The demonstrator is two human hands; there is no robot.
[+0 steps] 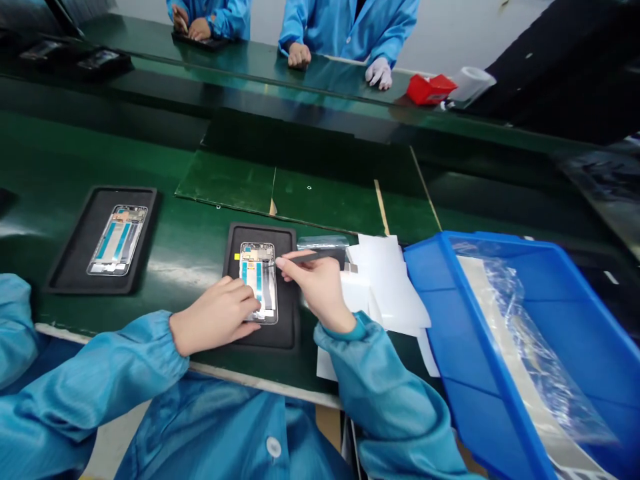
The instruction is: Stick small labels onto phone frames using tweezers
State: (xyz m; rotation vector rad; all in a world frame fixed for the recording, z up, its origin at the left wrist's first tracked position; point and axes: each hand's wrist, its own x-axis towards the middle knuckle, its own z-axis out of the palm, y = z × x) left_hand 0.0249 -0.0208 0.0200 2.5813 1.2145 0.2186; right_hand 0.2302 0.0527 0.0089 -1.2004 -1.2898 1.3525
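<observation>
An opened phone (269, 285) is lying flat in a black tray (287, 313), inner side facing up, long sides running near to far. Its pale rim is framing blue strips (259, 277), with a darker strip (267, 283) along the right and small parts at the far end. A slim dark tool (315, 255) is pointing left at the phone's right edge, contact being unclear

Tray (289, 300) under the phone (259, 277) appeared matt, foam-like. The phone's edge looked like shiny metal. Bench (185, 247) was smooth, glossy. Sheets (395, 287) resembled smooth paper. Bin (560, 273) appeared smooth plastic; bag (540, 360) inside was glossy, wrinkled clear plastic. Right sleeve (390, 387) was creased cloth.
</observation>
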